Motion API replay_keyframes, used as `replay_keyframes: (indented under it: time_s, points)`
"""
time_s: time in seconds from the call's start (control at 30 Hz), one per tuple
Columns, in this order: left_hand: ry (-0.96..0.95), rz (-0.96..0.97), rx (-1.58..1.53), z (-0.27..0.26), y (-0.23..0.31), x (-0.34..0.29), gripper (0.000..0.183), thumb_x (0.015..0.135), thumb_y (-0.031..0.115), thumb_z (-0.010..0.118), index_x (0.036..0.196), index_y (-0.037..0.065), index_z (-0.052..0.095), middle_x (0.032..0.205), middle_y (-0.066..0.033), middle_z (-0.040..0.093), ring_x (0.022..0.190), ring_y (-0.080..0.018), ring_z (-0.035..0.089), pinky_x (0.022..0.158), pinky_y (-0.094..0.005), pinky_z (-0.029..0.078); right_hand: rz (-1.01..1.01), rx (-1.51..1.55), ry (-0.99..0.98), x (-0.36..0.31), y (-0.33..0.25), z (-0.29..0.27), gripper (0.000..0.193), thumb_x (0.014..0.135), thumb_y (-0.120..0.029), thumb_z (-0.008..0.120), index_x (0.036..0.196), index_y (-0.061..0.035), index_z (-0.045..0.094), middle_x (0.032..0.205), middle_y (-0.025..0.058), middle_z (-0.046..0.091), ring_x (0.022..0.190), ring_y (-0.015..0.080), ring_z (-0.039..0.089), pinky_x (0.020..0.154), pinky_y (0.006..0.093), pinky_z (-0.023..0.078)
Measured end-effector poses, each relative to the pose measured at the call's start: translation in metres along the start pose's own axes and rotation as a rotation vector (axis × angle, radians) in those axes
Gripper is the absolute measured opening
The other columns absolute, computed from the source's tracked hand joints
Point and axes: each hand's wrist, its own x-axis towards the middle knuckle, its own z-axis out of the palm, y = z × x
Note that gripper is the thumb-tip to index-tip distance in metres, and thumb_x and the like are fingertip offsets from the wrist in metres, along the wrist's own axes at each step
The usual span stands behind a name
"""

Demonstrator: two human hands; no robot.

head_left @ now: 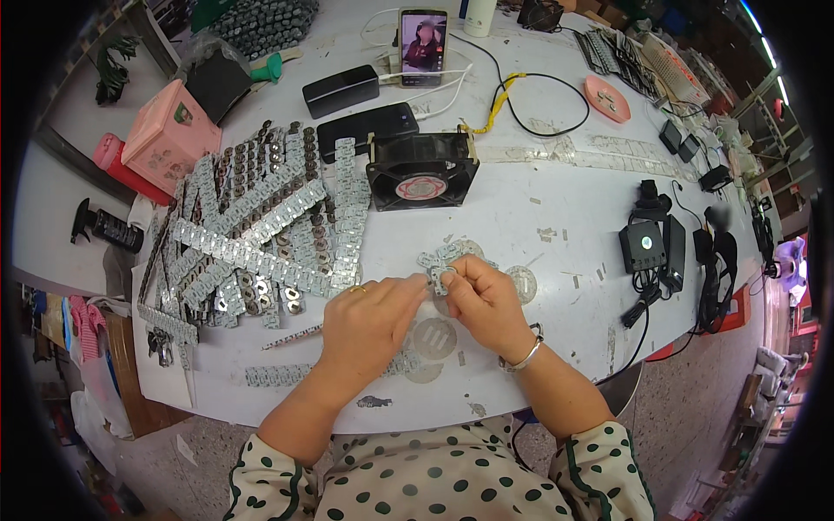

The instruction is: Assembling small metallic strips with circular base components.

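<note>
Pinched in my right hand (483, 300) is a small cluster of silvery stamped metal plates (437, 260), its thumb and forefinger closed on the near end. My left hand (369, 321) is beside it, fingers pressed together and pointing at the cluster; its fingertips are partly hidden, and what they grip cannot be made out. Under my left forearm a strip of linked metal plates (276, 375) lies flat on the table. A thin, narrow strip (293, 337) is just left of my left hand. Round grey discs (434, 339) mark the tabletop around both hands.
A heap of metal plate strips (252, 234) covers the table's left side. Beyond my hands stands a black fan (423, 171), with a propped phone (423, 48) behind it. Black adapters with cables (645, 247) are at right. A pink box (172, 139) is far left.
</note>
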Motion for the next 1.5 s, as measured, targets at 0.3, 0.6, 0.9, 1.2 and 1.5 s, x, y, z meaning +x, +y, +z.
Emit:
replay_keyframes:
  time_s: [0.3,0.6,0.9,1.2,1.5]
  points:
    - [-0.07,0.01,0.038,-0.002,-0.01,0.002,0.022,0.085,0.008,0.066,0.107,0.01,0.067,0.08,-0.0076,0.068,0.067,-0.0257,0.065,0.062,-0.0366,0.051,-0.26,-0.759,0.095,0.006,-0.005,-0.027,0.019,0.09,-0.019,0.067,0.083,-0.0022,0.062,0.066,0.0089,0.063,0.053,0.0218,0.059,0.052,0.0321,0.046]
    - [-0.311,-0.232,-0.181,-0.019,-0.008,0.003,0.017,0.089,0.017,0.065,0.104,0.008,0.067,0.068,-0.0113,0.066,0.054,-0.026,0.062,0.052,-0.0338,0.048,-0.206,-0.4,-0.171,0.003,-0.016,-0.026,0.02,0.088,-0.018,0.072,0.1,-0.002,0.074,0.07,0.0065,0.07,0.056,0.0097,0.061,0.053,0.0236,0.049]
    - [-0.462,-0.265,-0.377,-0.029,-0.015,0.003,0.014,0.088,0.017,0.064,0.092,0.004,0.067,0.063,-0.0107,0.064,0.051,-0.019,0.06,0.051,-0.0304,0.045,0.081,-0.143,-0.303,0.001,-0.025,-0.03,0.02,0.089,-0.022,0.072,0.095,-0.0038,0.076,0.063,0.0005,0.066,0.05,0.0022,0.052,0.045,0.019,0.042]
    - [-0.456,-0.236,-0.421,-0.029,-0.019,-0.001,0.018,0.089,0.023,0.063,0.087,0.006,0.065,0.061,-0.0126,0.062,0.051,-0.0279,0.06,0.05,-0.036,0.045,0.007,-0.196,-0.419,0.0,-0.021,-0.023,0.021,0.096,-0.023,0.063,0.088,-0.0036,0.069,0.065,-0.0015,0.064,0.057,0.0032,0.056,0.052,0.0206,0.045]
    - [-0.576,-0.267,-0.635,-0.04,-0.011,0.006,0.016,0.093,0.021,0.061,0.092,0.006,0.065,0.068,-0.008,0.065,0.055,-0.0201,0.061,0.052,-0.0315,0.046,0.159,0.19,-0.531,0.0,-0.015,-0.021,0.017,0.098,-0.02,0.059,0.093,-0.0041,0.061,0.067,-0.0025,0.06,0.056,0.0041,0.052,0.051,0.0212,0.043]
